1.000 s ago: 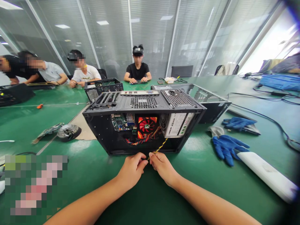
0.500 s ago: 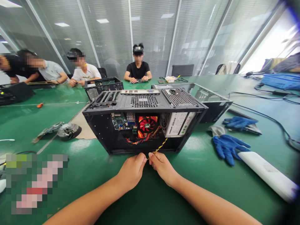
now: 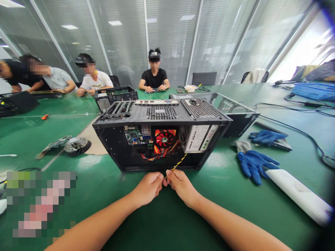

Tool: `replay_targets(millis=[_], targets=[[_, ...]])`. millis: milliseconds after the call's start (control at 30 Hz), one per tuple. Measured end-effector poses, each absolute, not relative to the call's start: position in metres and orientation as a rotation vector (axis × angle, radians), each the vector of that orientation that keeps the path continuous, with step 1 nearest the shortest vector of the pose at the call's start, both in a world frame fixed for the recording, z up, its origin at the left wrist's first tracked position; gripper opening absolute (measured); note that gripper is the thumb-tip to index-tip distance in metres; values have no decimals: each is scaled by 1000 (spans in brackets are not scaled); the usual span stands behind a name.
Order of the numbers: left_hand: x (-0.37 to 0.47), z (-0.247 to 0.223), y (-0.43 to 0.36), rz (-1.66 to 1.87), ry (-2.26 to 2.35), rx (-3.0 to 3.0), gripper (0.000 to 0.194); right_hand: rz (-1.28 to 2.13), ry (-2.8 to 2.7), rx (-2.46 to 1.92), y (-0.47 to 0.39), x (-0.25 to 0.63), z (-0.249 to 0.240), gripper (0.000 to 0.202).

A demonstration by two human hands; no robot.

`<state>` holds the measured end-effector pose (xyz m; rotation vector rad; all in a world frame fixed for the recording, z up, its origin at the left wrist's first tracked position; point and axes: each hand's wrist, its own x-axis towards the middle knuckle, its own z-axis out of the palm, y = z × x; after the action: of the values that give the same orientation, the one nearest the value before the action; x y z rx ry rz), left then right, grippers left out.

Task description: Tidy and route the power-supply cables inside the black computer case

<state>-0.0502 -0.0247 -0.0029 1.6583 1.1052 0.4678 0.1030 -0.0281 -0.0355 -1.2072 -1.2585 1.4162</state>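
Observation:
A black computer case point(image 3: 111, 148) stands in front of me with its side open. Inside show a motherboard point(image 3: 135, 135), a red cooling fan point(image 3: 164, 138) and a silver power supply point(image 3: 200, 139). Twisted yellow and black wires point(image 3: 180, 161) run from below the power supply out to my hands. My left hand point(image 3: 149, 188) is closed, pinching the end of these wires. My right hand point(image 3: 181, 183) pinches them a little higher, between thumb and finger. The hands meet just before the case's lower edge, and the wires' tip is hidden in the fingers.
Blue work gloves point(image 3: 255, 162) and a long white object point(image 3: 298, 195) lie to the right. A round metal part point(image 3: 77, 145) rests on the left by a cardboard sheet point(image 3: 96, 141). Another case point(image 3: 240, 122) stands behind. Several people sit across the green table point(image 3: 62, 122).
My left hand has shifted slightly and turned a little at the wires, its fingers now nearer my right hand. The right hand and the case look the same.

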Motion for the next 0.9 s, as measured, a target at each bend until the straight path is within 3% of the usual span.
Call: replay_targets(millis=[100, 200, 400, 900], targets=[[-52, -5, -22, 433, 1080, 1585, 45, 1416, -1264, -1218, -28, 103, -36, 44], [-53, -1, -24, 462, 1170, 2044, 38, 1403, -1264, -1228, -27, 103, -37, 45], [-52, 5, -34, 187, 1322, 2781, 24, 1393, -1265, -1233, -27, 103, -37, 44], [-57, -7, -31, 397, 1298, 2867, 28, 1455, -1163, -1154, -27, 102, -32, 42]])
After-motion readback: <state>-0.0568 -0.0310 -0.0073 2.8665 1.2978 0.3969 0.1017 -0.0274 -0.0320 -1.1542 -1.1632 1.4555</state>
